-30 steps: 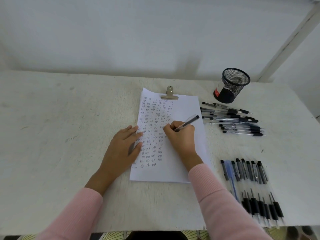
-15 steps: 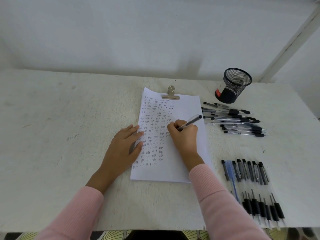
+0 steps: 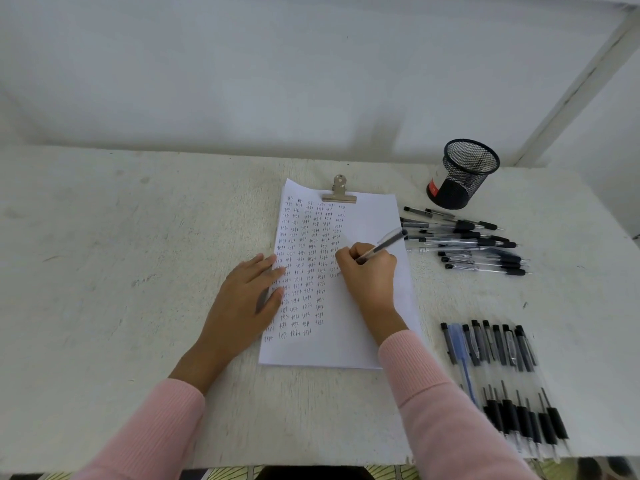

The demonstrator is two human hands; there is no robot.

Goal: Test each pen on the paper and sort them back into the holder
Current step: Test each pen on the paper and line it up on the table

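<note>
Pen (image 3: 388, 242) slants up-right out of clamped grip of right hand (image 3: 370, 277) over paper (image 3: 375, 216); left hand (image 3: 242, 301) rests flat on it.

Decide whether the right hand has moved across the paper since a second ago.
Yes, slightly: the right hand with its pen has crept rightward, measured against the clip.

A rough, off-white painted tabletop (image 3: 104, 271) meets a plain pale wall (image 3: 242, 64) behind it. A slanting white post (image 3: 581, 81) rises at the tabletop's far right corner.
</note>
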